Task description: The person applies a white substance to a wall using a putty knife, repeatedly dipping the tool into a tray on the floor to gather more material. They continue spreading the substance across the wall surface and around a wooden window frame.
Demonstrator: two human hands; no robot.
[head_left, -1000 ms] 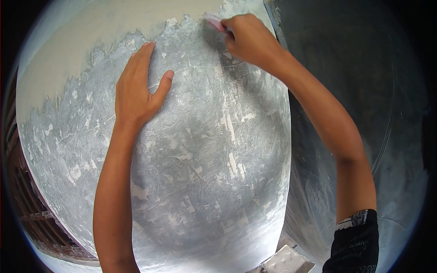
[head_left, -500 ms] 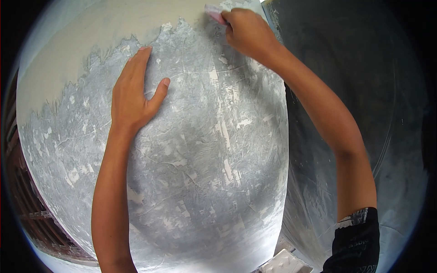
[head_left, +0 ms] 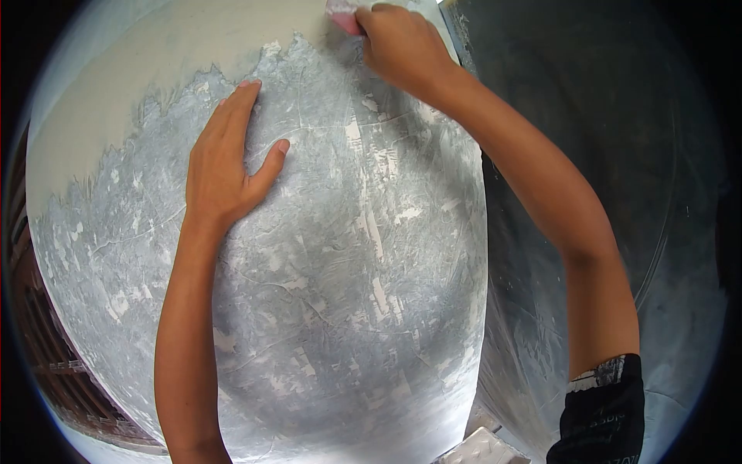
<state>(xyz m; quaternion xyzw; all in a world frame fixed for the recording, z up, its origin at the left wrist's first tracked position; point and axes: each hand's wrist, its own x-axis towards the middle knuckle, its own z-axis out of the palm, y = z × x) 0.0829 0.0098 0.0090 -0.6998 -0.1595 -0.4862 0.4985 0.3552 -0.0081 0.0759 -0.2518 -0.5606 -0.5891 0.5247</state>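
Note:
A large panel (head_left: 309, 255) fills the middle, mottled grey with whitish patches. Across its top left runs a smooth beige layer (head_left: 154, 54) with a jagged lower edge. My left hand (head_left: 228, 158) lies flat on the grey surface, fingers stretched and thumb apart, its fingertips just below the beige edge. At the top, my right hand (head_left: 402, 48) is closed around a small pink scraper-like tool (head_left: 344, 15), whose whitish end meets the panel near the beige layer. The fingers hide part of this tool.
A dark, streaked surface (head_left: 595, 155) extends along the right, beneath my right arm. Brown slatted woodwork (head_left: 58, 348) shows at the lower left. A pale, block-like object (head_left: 483, 447) lies at the bottom, right of the panel's edge.
My right hand and the pink tool have shifted left and slightly up across the panel. My left hand is nearly where it was, still spread on the surface.

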